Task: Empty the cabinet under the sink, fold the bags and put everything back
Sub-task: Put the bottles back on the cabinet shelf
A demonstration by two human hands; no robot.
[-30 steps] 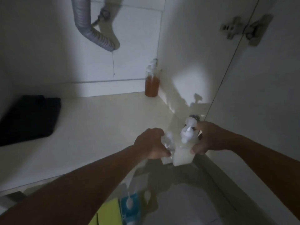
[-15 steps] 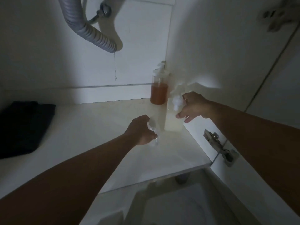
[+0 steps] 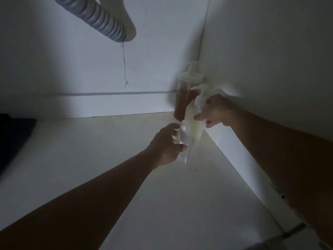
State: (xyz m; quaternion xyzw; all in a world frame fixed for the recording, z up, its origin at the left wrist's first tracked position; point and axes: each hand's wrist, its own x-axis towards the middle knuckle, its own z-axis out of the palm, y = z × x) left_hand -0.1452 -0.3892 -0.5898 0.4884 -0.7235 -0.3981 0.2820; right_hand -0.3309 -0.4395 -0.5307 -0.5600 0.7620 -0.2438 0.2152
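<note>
Deep in the cabinet's right corner, our left hand (image 3: 166, 144) grips a clear bottle (image 3: 184, 141); our right (image 3: 217, 110) curls round the pump bottle (image 3: 195, 117). Both seem light, stiff, slippery: we'd hold their bodies.

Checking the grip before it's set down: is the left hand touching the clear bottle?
Touching. The head view shows the left hand with fingers and thumb curled round the clear bottle.

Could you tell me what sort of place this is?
Probably the cabinet under a sink: a ribbed drain hose hangs from above, white panels close it in, and pump bottles stand in the corner.
</note>
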